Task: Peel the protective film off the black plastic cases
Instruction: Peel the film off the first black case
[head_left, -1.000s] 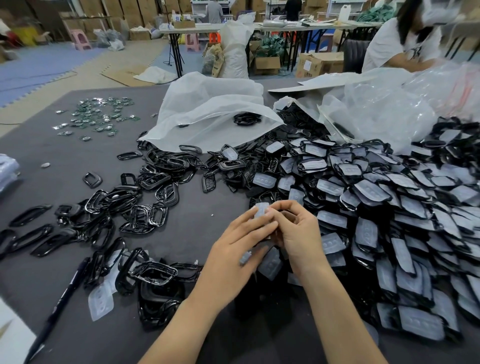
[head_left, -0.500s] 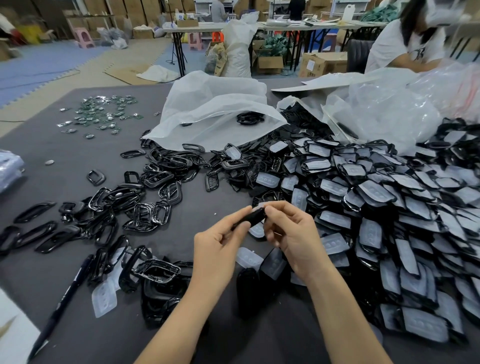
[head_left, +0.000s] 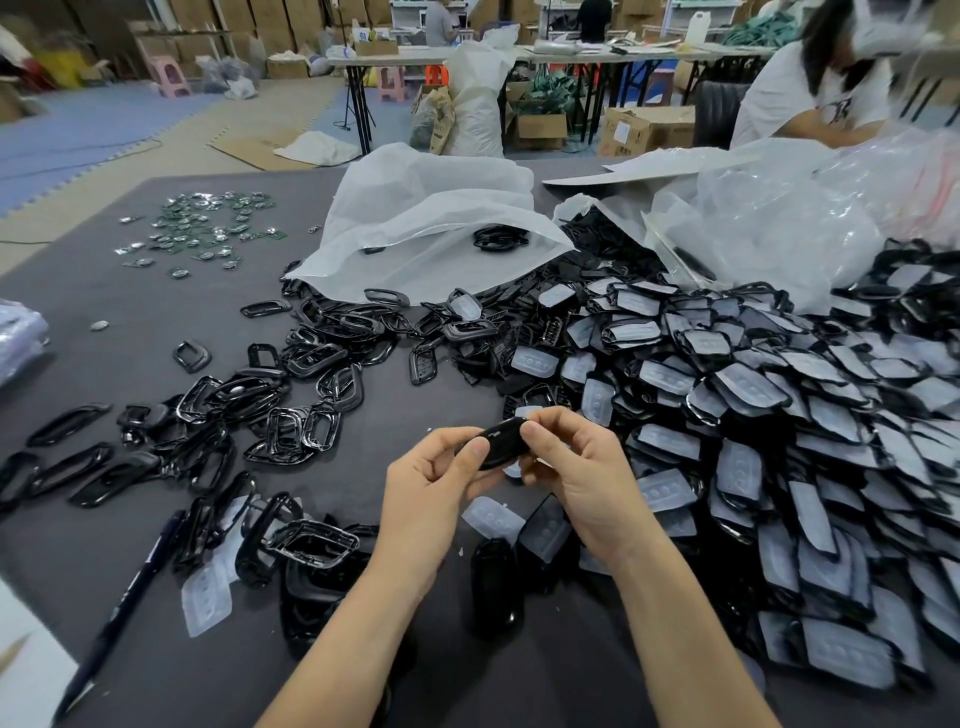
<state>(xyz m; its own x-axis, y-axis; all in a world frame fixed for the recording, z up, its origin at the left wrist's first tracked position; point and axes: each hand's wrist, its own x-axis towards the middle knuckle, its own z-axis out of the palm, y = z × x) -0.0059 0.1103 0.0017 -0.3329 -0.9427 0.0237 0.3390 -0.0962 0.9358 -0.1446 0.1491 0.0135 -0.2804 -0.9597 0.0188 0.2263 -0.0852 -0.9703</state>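
I hold one glossy black plastic case (head_left: 497, 444) between both hands above the table's middle. My left hand (head_left: 434, 486) pinches its left end with thumb and fingers. My right hand (head_left: 576, 470) grips its right end, fingertips on its top edge. No film shows on the case's visible face. A large pile of film-covered black cases (head_left: 769, 415) spreads across the right side. Loose peeled film pieces (head_left: 493, 517) lie just below my hands, and another film piece (head_left: 206, 597) lies at lower left.
Black frame rings (head_left: 291, 395) are scattered at left on the dark grey table (head_left: 104, 322). A pen (head_left: 124, 608) lies at lower left. White plastic bags (head_left: 426, 218) sit at the back, small green parts (head_left: 208, 228) at far left. A person in white (head_left: 810, 88) sits at far right.
The hands have drawn slightly apart and the case now shows bare and black between them; a second ago a pale film covered it under my fingers.
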